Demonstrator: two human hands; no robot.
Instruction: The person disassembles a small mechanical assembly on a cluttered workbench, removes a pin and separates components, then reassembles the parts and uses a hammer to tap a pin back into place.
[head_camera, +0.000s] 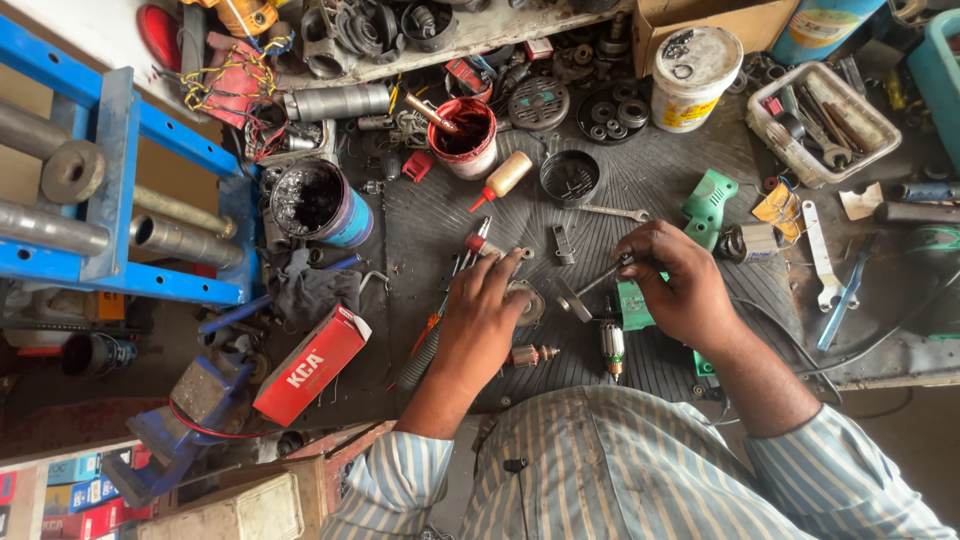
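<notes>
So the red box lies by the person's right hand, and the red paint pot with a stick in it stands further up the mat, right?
Not quite. The head view shows the red box beside the left hand, not the right hand. The red paint pot does stand further up.

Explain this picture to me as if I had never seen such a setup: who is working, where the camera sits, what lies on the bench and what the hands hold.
There is no machine here: a person in a striped shirt works with bare hands. The single picture comes from a camera on that person's head, looking down at a cluttered bench with a dark ribbed mat.

The left hand presses on a round metal part. The right hand holds a thin metal tool in its fingers, over a green piece.

Around them lie a motor armature, a green tool housing, a red paint can, a white bucket, a tray of wrenches, a red box and a blue frame at the left.
</notes>
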